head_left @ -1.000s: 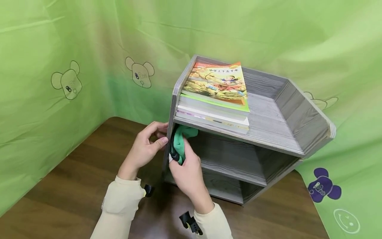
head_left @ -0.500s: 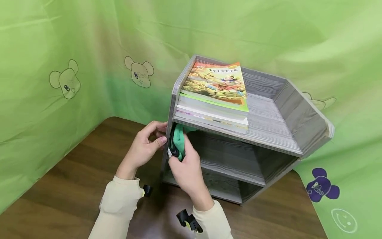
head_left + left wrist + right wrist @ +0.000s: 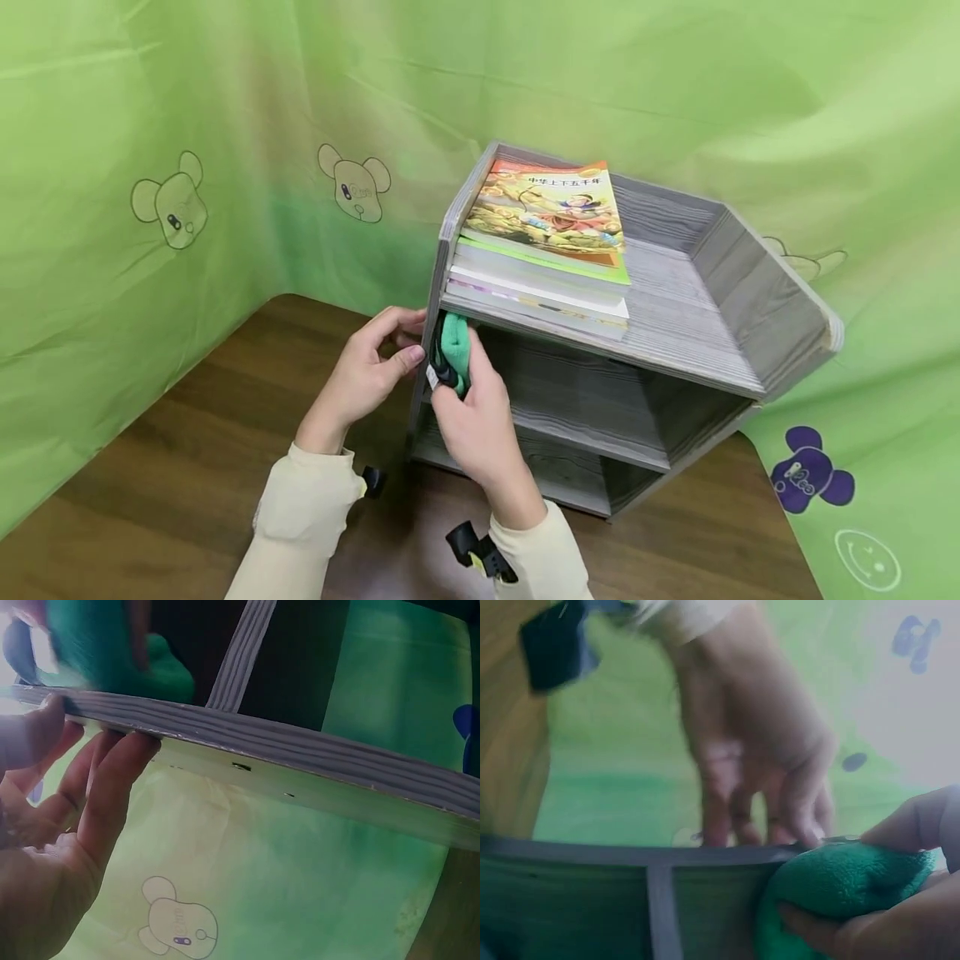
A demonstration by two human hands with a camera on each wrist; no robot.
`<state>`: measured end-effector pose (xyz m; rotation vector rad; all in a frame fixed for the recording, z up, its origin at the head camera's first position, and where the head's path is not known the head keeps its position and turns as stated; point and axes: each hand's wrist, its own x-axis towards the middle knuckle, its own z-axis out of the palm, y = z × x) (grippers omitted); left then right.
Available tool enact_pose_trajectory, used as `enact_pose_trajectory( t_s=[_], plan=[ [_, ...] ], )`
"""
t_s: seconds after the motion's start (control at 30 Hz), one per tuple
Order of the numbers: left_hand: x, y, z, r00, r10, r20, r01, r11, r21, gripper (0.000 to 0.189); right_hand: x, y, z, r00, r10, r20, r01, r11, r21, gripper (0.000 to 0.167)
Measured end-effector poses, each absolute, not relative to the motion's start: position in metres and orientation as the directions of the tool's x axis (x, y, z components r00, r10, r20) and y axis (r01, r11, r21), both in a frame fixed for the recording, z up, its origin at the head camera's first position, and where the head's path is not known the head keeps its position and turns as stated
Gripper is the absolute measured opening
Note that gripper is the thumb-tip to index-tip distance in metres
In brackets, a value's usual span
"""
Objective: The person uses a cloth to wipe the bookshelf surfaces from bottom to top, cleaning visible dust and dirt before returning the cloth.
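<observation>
Right hand (image 3: 480,425) pinches green cloth (image 3: 455,337), thumb on one side, finger on the other, seen in the right wrist view too. Cloth is at the front left of the shelf (image 3: 697,283), in the upper compartment's mouth, right under the top board and next to the left panel (image 3: 300,746). Cloth looks folded or bunched; dark strip (image 3: 446,373) and small white bit (image 3: 432,377) at its lower left. Can't tell what those are.

Left hand (image 3: 369,367) is outside the shelf, fingers apart and slightly bent, nothing held. Fingertips rest on the outer face of the left panel, thumb near its front edge. Panel stands between left hand and cloth.

Shelf is grey wood-grain, stands on brown table (image 3: 247,400), angled to the camera. Middle board (image 3: 585,429) splits upper and lower compartments. Stack of books (image 3: 546,208) lies flat on top, left side; uppermost has an orange and yellow illustrated cover, light green edge just below. Bare top board to the right of the stack.

Cream sleeves (image 3: 300,508) on both arms, black wrist camera (image 3: 465,546) by the right one. Green curtain (image 3: 600,83) behind, mouse-head prints, purple mouse (image 3: 813,471) and white smiley (image 3: 867,560) at right. Right wrist view is blurry.
</observation>
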<state>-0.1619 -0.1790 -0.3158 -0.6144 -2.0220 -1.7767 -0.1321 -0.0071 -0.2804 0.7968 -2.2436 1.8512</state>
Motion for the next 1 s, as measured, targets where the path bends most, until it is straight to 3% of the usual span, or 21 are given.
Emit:
enact_pose_trajectory(
  t_s=[0.07,0.23,0.3,0.57,0.8,1.0],
  plan=[
    [-0.162,-0.179,-0.315,-0.831,0.082,0.551,0.557,0.107,0.824,0.039,-0.129,-0.007,-0.278,-0.849,-0.312,0.427,-0.477,0.103,-0.873,0.057],
    [-0.163,-0.179,-0.317,-0.832,0.074,0.550,0.555,0.095,0.826,0.039,-0.138,-0.013,-0.272,-0.894,-0.246,0.375,-0.422,0.181,-0.888,0.035],
    [-0.163,-0.179,-0.317,-0.833,0.066,0.550,0.553,0.091,0.828,0.039,-0.141,-0.015,-0.273,-0.905,-0.233,0.356,-0.403,0.200,-0.893,0.033],
    [-0.163,-0.178,-0.314,-0.833,0.070,0.549,0.553,0.112,0.825,0.040,-0.117,-0.017,-0.277,-0.878,-0.204,0.432,-0.468,0.185,-0.864,0.065],
    [-0.163,-0.180,-0.316,-0.826,0.075,0.559,0.564,0.122,0.817,0.040,-0.116,-0.031,-0.282,-0.875,0.007,0.484,-0.462,0.284,-0.840,0.061],
    [-0.162,-0.181,-0.317,-0.824,0.088,0.560,0.566,0.103,0.818,0.040,-0.112,-0.035,-0.290,-0.856,0.050,0.515,-0.487,0.256,-0.835,0.066]
  ],
)
